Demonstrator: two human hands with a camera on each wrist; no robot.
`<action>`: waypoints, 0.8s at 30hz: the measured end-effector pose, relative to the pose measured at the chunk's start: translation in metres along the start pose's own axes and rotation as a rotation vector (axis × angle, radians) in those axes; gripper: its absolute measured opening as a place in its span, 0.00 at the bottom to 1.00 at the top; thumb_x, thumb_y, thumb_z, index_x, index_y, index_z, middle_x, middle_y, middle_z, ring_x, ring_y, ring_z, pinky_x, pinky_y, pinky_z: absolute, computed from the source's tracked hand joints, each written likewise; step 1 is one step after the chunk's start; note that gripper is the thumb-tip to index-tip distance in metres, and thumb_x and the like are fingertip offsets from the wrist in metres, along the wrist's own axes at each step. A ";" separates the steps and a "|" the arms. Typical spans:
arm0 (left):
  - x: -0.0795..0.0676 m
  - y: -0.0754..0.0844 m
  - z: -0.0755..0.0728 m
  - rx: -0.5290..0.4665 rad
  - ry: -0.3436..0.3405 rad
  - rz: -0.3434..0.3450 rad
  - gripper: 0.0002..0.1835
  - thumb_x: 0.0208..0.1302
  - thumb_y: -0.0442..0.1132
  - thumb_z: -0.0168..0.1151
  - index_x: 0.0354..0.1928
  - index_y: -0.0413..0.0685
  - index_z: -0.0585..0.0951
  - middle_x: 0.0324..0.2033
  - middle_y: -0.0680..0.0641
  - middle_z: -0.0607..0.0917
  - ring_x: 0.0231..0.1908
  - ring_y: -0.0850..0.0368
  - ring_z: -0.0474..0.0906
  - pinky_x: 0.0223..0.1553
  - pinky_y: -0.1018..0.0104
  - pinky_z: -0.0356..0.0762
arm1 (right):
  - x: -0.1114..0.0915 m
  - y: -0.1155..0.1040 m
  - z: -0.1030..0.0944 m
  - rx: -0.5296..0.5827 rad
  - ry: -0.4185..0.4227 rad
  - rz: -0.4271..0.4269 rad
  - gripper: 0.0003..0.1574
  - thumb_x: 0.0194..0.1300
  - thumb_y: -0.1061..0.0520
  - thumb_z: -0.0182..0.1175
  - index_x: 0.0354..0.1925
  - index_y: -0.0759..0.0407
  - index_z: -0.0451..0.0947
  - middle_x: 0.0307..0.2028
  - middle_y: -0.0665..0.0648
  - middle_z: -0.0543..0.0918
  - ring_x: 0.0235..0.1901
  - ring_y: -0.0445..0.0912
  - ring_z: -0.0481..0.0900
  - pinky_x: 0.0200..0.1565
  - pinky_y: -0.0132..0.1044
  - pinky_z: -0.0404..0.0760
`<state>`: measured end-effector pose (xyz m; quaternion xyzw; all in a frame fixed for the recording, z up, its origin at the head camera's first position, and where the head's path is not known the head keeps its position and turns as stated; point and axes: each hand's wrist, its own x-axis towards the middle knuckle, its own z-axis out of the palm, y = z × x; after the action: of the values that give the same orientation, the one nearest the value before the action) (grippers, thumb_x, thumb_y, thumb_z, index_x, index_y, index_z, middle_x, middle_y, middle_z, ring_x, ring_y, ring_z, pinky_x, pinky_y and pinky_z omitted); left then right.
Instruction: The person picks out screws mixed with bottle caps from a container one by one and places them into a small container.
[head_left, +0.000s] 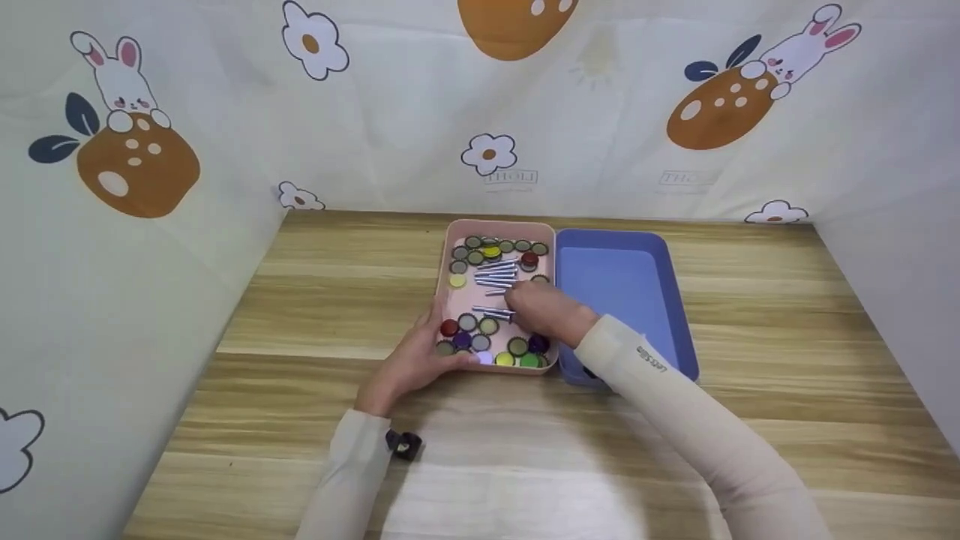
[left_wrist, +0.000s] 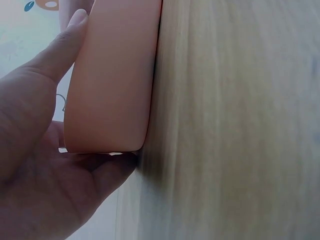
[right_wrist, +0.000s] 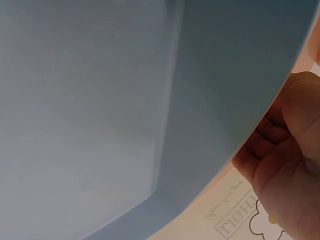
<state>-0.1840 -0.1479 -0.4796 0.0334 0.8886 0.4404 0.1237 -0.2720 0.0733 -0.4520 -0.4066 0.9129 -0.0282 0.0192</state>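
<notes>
In the head view my left hand (head_left: pixel 416 352) grips the near left corner of a pink tray (head_left: pixel 501 225). Its thumb lies along the near rim, and the left wrist view shows the fingers against the tray's pink side (left_wrist: pixel 110 75). My right hand (head_left: pixel 547 309) reaches into the tray from the right with its fingers bent. The fingertips are hidden beside slim silver bolts (head_left: pixel 496 272) lying in a row, so I cannot tell whether they pinch one. Closer to me lie more bolts (head_left: pixel 491 312), partly under the hand. Bottle caps (head_left: pixel 468 322) of several colours lie around them.
A blue tray (head_left: pixel 611 292) stands against the pink tray's right side, with my right forearm crossing its near part. Both trays are on a wood-grain table (head_left: pixel 337 292). Behind them hangs a printed cloth (head_left: pixel 405 135) with rabbits and flowers.
</notes>
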 end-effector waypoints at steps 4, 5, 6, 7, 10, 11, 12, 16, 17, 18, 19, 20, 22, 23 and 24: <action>0.001 -0.001 0.001 0.007 0.002 0.000 0.67 0.53 0.56 0.77 0.81 0.57 0.36 0.81 0.44 0.45 0.78 0.45 0.51 0.79 0.48 0.50 | 0.000 0.001 0.000 0.021 0.004 0.020 0.06 0.63 0.67 0.59 0.33 0.67 0.83 0.31 0.65 0.87 0.27 0.54 0.83 0.30 0.46 0.85; 0.001 -0.001 0.001 0.007 0.003 -0.001 0.67 0.53 0.56 0.77 0.81 0.58 0.36 0.81 0.44 0.44 0.78 0.45 0.50 0.79 0.48 0.50 | 0.000 0.001 0.000 0.030 0.005 0.027 0.06 0.63 0.67 0.59 0.33 0.67 0.83 0.31 0.65 0.87 0.26 0.54 0.83 0.29 0.45 0.85; 0.001 0.000 0.001 0.008 0.003 0.000 0.67 0.53 0.56 0.77 0.81 0.57 0.36 0.81 0.44 0.44 0.79 0.45 0.50 0.79 0.48 0.49 | 0.000 0.001 0.000 0.041 0.007 0.034 0.06 0.62 0.68 0.59 0.32 0.68 0.83 0.31 0.65 0.87 0.26 0.54 0.83 0.29 0.45 0.85; 0.001 0.000 0.001 0.008 0.002 -0.001 0.67 0.53 0.55 0.77 0.81 0.57 0.36 0.81 0.44 0.44 0.79 0.45 0.49 0.79 0.48 0.49 | 0.000 0.002 -0.001 0.046 0.012 0.039 0.05 0.62 0.68 0.60 0.32 0.67 0.83 0.30 0.65 0.87 0.26 0.53 0.83 0.29 0.45 0.85; 0.001 0.001 0.001 0.006 0.001 0.001 0.67 0.53 0.55 0.77 0.81 0.55 0.36 0.81 0.43 0.43 0.79 0.45 0.48 0.79 0.49 0.48 | -0.001 0.003 -0.001 0.058 0.021 0.048 0.05 0.62 0.67 0.61 0.31 0.68 0.83 0.30 0.65 0.87 0.27 0.54 0.84 0.30 0.45 0.85; 0.001 0.001 0.001 0.005 0.000 0.000 0.67 0.53 0.55 0.76 0.81 0.54 0.36 0.81 0.43 0.43 0.79 0.45 0.48 0.79 0.49 0.48 | -0.001 0.003 -0.002 0.056 0.024 0.047 0.05 0.62 0.66 0.62 0.31 0.68 0.83 0.30 0.66 0.87 0.27 0.54 0.84 0.30 0.45 0.85; 0.001 0.001 0.001 0.005 -0.001 -0.001 0.67 0.53 0.55 0.76 0.80 0.54 0.36 0.81 0.43 0.43 0.79 0.44 0.48 0.79 0.49 0.48 | -0.001 0.004 -0.002 0.057 0.028 0.046 0.06 0.62 0.66 0.62 0.30 0.69 0.83 0.29 0.66 0.87 0.26 0.54 0.84 0.30 0.46 0.85; 0.001 0.001 0.001 0.006 -0.002 -0.013 0.67 0.53 0.56 0.77 0.80 0.54 0.36 0.81 0.44 0.43 0.79 0.45 0.48 0.79 0.49 0.48 | 0.000 0.005 -0.002 0.071 0.028 0.053 0.08 0.65 0.64 0.62 0.30 0.68 0.82 0.28 0.65 0.86 0.24 0.52 0.82 0.28 0.45 0.84; 0.001 0.001 0.001 0.006 -0.003 -0.015 0.68 0.53 0.56 0.77 0.80 0.54 0.36 0.81 0.44 0.43 0.79 0.46 0.49 0.79 0.50 0.48 | 0.000 0.006 -0.002 0.080 0.026 0.057 0.08 0.65 0.64 0.62 0.30 0.68 0.82 0.27 0.65 0.86 0.24 0.51 0.80 0.28 0.44 0.83; 0.001 0.001 0.001 0.003 -0.002 -0.013 0.67 0.53 0.56 0.77 0.80 0.54 0.36 0.81 0.44 0.43 0.79 0.46 0.49 0.79 0.50 0.48 | 0.000 0.006 -0.002 0.095 0.022 0.063 0.08 0.65 0.64 0.62 0.30 0.69 0.82 0.27 0.65 0.86 0.23 0.50 0.79 0.28 0.44 0.83; 0.001 0.001 0.001 0.005 -0.002 -0.012 0.67 0.53 0.56 0.76 0.80 0.55 0.35 0.81 0.44 0.43 0.79 0.46 0.49 0.79 0.50 0.48 | 0.000 0.006 -0.002 0.101 0.024 0.063 0.08 0.65 0.64 0.62 0.30 0.68 0.82 0.27 0.64 0.86 0.23 0.50 0.78 0.28 0.44 0.82; 0.001 0.001 0.001 0.005 -0.001 -0.007 0.67 0.53 0.56 0.76 0.80 0.54 0.36 0.81 0.44 0.43 0.79 0.46 0.49 0.79 0.49 0.48 | 0.000 0.007 -0.003 0.106 0.026 0.061 0.08 0.65 0.64 0.62 0.29 0.68 0.82 0.26 0.64 0.86 0.22 0.49 0.77 0.27 0.44 0.82; 0.001 0.000 0.002 0.007 0.004 0.004 0.67 0.53 0.56 0.76 0.81 0.54 0.36 0.81 0.43 0.43 0.79 0.46 0.49 0.79 0.48 0.48 | -0.001 0.008 -0.003 0.114 0.034 0.054 0.09 0.64 0.65 0.63 0.27 0.68 0.82 0.25 0.64 0.85 0.21 0.48 0.75 0.27 0.44 0.81; 0.000 0.000 0.002 0.009 0.006 0.006 0.67 0.53 0.57 0.76 0.81 0.55 0.36 0.81 0.44 0.44 0.79 0.46 0.49 0.79 0.48 0.49 | -0.001 0.008 -0.003 0.117 0.035 0.051 0.08 0.63 0.65 0.63 0.27 0.68 0.82 0.24 0.64 0.85 0.21 0.48 0.75 0.27 0.44 0.81; 0.000 0.000 0.002 0.010 0.007 0.009 0.67 0.53 0.57 0.76 0.81 0.55 0.36 0.81 0.43 0.44 0.79 0.46 0.49 0.79 0.48 0.49 | -0.001 0.009 -0.003 0.115 0.038 0.048 0.08 0.63 0.66 0.63 0.26 0.68 0.81 0.24 0.64 0.85 0.21 0.48 0.75 0.27 0.44 0.81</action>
<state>-0.1838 -0.1469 -0.4809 0.0364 0.8911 0.4365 0.1182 -0.2778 0.0800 -0.4493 -0.3823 0.9195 -0.0879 0.0258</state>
